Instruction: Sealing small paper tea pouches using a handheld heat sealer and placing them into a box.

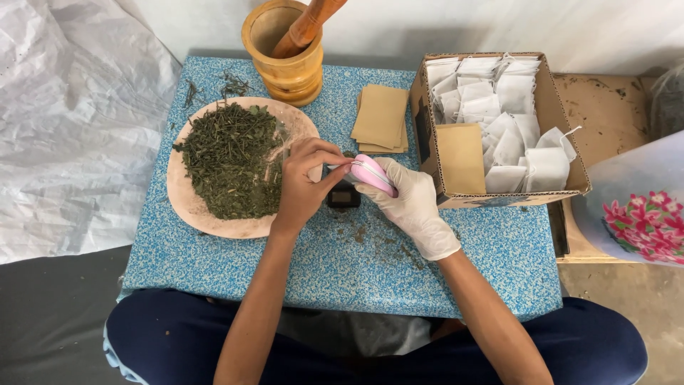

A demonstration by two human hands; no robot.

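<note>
Both hands meet right over the middle of the blue speckled table (pixel 335 264), and the thing to watch is the small pink handheld device (pixel 374 173) caught between them. The right hand (pixel 406 199), in a white glove, is wrapped around it from the right and below, fingers curled shut on its body. The device's long axis runs slantwise, its upper end toward the left, its lower end down toward the gloved palm. The bare left hand (pixel 303 187) comes in from the other side, fingers bent and pinched together at the device's left tip; there seems to be something thin and pale held there, perhaps a small bag, but it's too hidden to be sure. So the device lies just to the right of the left fingertips, touching or nearly so, and the gloved hand is the one truly carrying it. It looks smooth, glossy, rounded, pale pink with a lighter seam along it. A small dark object (pixel 343 196) sits on the table directly beneath the hands. To the left, touching distance away, a round plate (pixel 187 199) heaped with dried green leaves (pixel 231 160). Behind stands a wooden mortar (pixel 285 60) with its pestle (pixel 308 25), a stack of brown paper envelopes (pixel 381 117), and to the right a cardboard box (pixel 563 121) of white bags (pixel 499 107).
</note>
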